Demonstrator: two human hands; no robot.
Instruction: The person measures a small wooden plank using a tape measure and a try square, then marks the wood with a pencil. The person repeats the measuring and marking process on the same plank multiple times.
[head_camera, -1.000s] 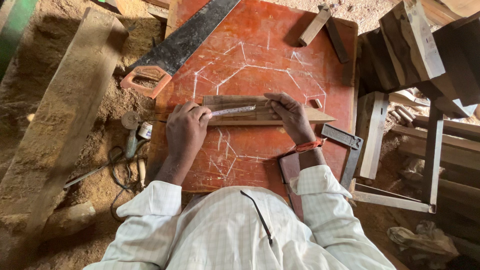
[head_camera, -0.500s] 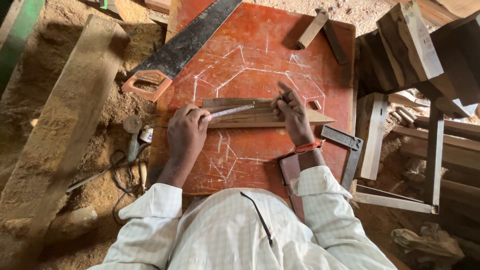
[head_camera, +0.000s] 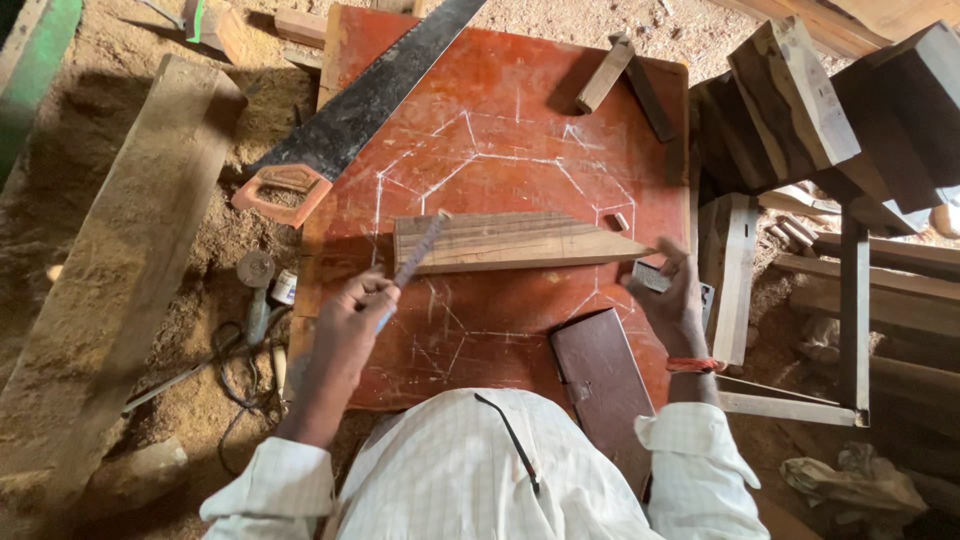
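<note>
One red board (head_camera: 520, 100) amid sawdust; left hand (head_camera: 350, 320) grips tape (head_camera: 415, 255), right hand (head_camera: 675, 295) spread.

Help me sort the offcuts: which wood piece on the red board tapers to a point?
The wide flat piece mid-board; its right end narrows to a point, unlike the square-ended small block at the far edge.

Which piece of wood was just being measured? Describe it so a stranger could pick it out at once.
Start at the red board marked with white chalk lines. Near its middle lies the wood piece, flat, between the left hand holding a folding rule and the right hand. Unlike the small blocks at the far edge, it tapers to a sharp point on its right end.
</note>
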